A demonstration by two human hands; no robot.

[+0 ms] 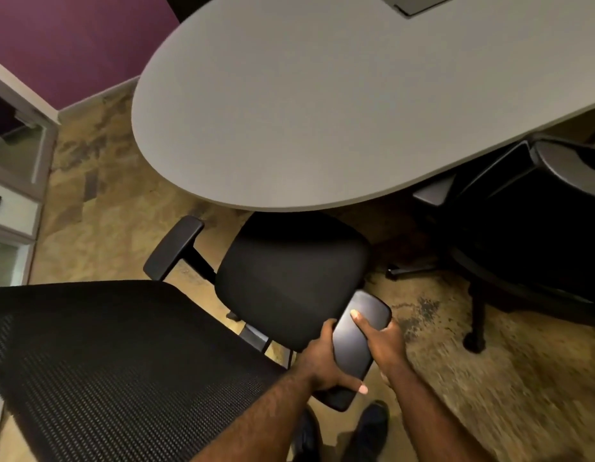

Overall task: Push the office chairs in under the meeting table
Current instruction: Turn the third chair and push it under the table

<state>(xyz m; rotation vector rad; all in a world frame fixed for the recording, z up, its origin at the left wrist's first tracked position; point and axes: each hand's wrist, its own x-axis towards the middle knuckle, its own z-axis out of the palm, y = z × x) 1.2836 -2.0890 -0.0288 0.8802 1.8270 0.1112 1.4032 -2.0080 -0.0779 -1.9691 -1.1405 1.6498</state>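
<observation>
Both hands — left hand [324, 361], right hand [386, 341] — grip the chair's armrest [356, 348].

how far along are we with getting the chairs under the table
Done, it seems: the chair on the right already sits partly under the table. In hand: both the left hand and right hand grip one armrest of the near chair, whose seat front just meets the table edge. Left: pushing it in. Other chairs are out of view.
</observation>
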